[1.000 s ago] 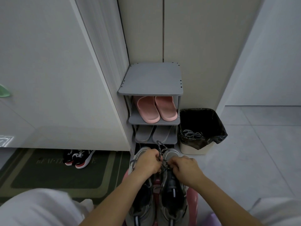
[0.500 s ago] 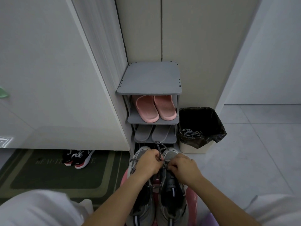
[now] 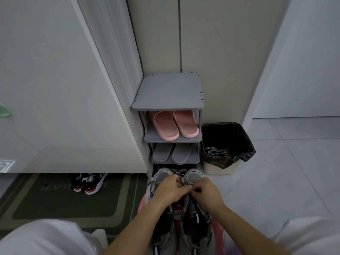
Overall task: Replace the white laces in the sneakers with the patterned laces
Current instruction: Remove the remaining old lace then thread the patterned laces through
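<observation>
Hands were drawn closer together than half a second before, and the upstanding lace loop was pulled lower. Left hand (image 3: pixel 170 190) and right hand (image 3: pixel 207 194) were both curled, pinching the patterned lace (image 3: pixel 181 180) between them above the sneakers (image 3: pixel 195 175), likely so a knot or last crossing could be tightened. Sneakers were set side by side, toes away, on a pink stool (image 3: pixel 218 234), judged raised for easy reach. Pale laces (image 3: pixel 215 151) were seen dumped in the bin (image 3: pixel 215 169) beside the shoe rack (image 3: pixel 167 92), judged the old white ones. Task was judged nearly done.
</observation>
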The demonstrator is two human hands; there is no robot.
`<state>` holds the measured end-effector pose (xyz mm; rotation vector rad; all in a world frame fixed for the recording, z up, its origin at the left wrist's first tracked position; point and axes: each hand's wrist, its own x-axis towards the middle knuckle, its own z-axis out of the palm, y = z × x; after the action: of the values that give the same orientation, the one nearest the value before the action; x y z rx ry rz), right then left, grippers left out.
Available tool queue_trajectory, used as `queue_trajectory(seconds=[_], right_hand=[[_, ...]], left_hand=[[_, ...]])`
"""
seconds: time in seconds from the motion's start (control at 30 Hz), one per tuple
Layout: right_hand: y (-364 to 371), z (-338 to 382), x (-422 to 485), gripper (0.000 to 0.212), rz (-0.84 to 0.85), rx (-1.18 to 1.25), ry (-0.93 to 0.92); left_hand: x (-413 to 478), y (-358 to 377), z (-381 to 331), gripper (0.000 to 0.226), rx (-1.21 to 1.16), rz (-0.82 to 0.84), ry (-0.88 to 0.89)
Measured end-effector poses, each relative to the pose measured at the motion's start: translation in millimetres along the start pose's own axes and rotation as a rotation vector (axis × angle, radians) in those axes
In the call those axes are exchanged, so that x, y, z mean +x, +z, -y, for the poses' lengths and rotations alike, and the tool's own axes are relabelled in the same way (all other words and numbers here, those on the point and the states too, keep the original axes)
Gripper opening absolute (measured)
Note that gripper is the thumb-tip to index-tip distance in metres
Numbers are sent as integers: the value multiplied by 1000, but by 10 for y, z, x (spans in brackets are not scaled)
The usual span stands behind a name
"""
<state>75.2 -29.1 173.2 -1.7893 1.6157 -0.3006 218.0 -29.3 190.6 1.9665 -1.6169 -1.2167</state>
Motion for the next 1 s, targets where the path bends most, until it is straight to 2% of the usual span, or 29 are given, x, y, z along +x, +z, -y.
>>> queue_trajectory(seconds=[0.07, 0.13, 0.33, 0.47, 0.57, 0.73, 0.8, 0.87, 1.0], right_hand=[[7, 15, -21, 30, -6, 23, 1], [21, 7, -27, 35, -25, 37, -4], [53, -127, 29, 36, -117, 134, 29], [-165, -171, -18, 24, -202, 350, 159], [-345, -312, -50, 10, -277, 524, 283], [-597, -567, -127, 19, -449, 651, 463], [-703, -645, -179, 24, -521, 659, 528], [-746, -673, -221, 27, -515, 621, 542], [-659, -517, -268, 26, -389, 350, 378]], left_hand=[[-30, -16, 7, 48, 36, 88, 12], [-41, -21, 17, 52, 79, 98, 12], [-65, -23, -11, 44, -25, 71, -23], [-69, -23, -7, 48, -50, 65, -52], [-67, -13, 18, 38, -61, 75, -54], [-72, -5, 45, 28, -40, 58, -6], [-91, 0, 65, 29, -43, 52, 19], [-128, 12, 82, 30, -20, 25, 54], [-228, 28, 70, 35, 107, -56, 124]])
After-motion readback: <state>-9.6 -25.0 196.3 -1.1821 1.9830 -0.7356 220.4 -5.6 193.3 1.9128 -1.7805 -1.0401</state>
